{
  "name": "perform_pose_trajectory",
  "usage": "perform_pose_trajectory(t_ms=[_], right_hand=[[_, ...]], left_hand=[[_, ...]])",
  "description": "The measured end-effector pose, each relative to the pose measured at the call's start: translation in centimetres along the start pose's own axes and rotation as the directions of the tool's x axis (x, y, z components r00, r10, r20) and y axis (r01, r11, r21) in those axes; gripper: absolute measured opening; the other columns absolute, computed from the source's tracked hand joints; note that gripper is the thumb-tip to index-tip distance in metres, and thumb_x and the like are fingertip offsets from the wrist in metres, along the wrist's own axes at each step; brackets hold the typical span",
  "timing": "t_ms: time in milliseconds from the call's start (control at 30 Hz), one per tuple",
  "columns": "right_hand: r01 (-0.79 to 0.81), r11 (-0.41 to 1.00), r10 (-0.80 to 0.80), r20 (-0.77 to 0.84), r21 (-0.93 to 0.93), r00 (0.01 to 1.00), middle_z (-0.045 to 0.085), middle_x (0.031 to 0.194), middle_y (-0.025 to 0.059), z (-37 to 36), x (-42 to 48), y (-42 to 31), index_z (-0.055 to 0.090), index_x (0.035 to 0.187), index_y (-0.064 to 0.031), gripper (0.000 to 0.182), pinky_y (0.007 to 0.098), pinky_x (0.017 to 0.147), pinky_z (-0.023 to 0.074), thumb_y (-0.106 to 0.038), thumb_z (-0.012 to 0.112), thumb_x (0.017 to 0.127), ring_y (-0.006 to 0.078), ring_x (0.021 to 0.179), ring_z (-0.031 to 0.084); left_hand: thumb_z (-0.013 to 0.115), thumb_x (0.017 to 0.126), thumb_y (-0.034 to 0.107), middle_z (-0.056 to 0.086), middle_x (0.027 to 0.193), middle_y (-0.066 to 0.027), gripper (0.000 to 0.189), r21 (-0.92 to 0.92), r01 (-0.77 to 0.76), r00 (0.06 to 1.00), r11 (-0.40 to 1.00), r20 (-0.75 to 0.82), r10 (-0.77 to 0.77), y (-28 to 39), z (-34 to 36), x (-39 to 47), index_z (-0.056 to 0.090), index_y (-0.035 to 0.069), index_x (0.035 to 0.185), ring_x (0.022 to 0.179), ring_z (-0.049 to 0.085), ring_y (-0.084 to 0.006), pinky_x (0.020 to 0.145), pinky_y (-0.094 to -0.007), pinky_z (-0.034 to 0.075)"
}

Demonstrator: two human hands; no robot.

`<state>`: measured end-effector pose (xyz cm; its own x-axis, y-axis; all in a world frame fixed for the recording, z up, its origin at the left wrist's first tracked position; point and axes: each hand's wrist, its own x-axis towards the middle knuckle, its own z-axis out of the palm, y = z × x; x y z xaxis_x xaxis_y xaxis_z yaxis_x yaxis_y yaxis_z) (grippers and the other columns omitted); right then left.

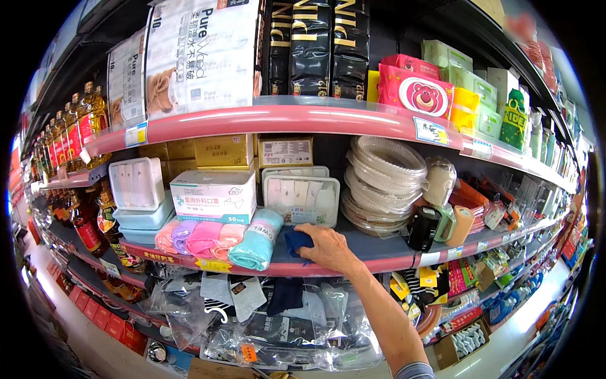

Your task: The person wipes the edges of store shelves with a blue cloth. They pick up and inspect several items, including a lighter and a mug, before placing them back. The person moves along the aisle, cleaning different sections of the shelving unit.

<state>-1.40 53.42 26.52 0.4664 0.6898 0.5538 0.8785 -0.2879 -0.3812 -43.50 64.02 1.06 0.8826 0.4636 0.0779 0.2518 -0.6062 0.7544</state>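
Note:
My right hand [326, 247] reaches onto the middle shelf with its fingers closed around a dark blue cloth [296, 241]. The cloth rests at or just above the shelf board [364, 244]; I cannot tell which. To its left lies a rolled turquoise towel [255, 240] in a printed band. Further left, several rolled pink, purple and peach towels [201, 239] sit before a box of surgical masks [213, 195]. Behind my fingers stands a clear-lidded plastic container [301, 201]. My left hand is out of view.
Stacked wrapped foil pans [386, 189] stand right of my hand, near a black mug [423, 229]. Above runs a pink shelf edge [293, 118]. Below hang socks in clear plastic packs [289, 327]. Oil bottles [92, 109] line the left side.

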Motion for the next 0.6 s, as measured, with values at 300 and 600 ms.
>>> perform_pose_trajectory(t_ms=[300,600], right_hand=[[-0.022,0.989,0.032,-0.061,0.147,0.998,0.073,0.1,0.0211,-0.6,-0.9,0.8,0.063,0.128,-0.0108,0.052,0.0468,0.085,0.0533,-0.034,0.075,0.083,0.0413,0.095,0.069],[-0.065,0.845,0.219,-0.231,0.531,0.948,0.072,0.104,0.0243,-1.2,-0.7,0.9,0.063,0.127,0.0037,0.058,0.0374,0.088,0.0529,-0.036,0.076,0.087,0.0289,0.097,0.07]], left_hand=[[0.063,0.101,0.023,0.072,0.115,-0.0147,0.028,0.002,-0.021,0.998,1.0,-0.061,0.021,3.1,1.8,-1.7,0.069,0.008,0.124,0.109,0.068,-0.03,0.094,-0.0393,0.053],[0.064,0.101,0.023,0.071,0.12,-0.0148,0.032,-0.609,-0.092,0.993,0.788,-0.12,0.023,3.0,0.9,-1.6,0.067,0.007,0.127,0.115,0.066,-0.0287,0.097,-0.0378,0.052]])
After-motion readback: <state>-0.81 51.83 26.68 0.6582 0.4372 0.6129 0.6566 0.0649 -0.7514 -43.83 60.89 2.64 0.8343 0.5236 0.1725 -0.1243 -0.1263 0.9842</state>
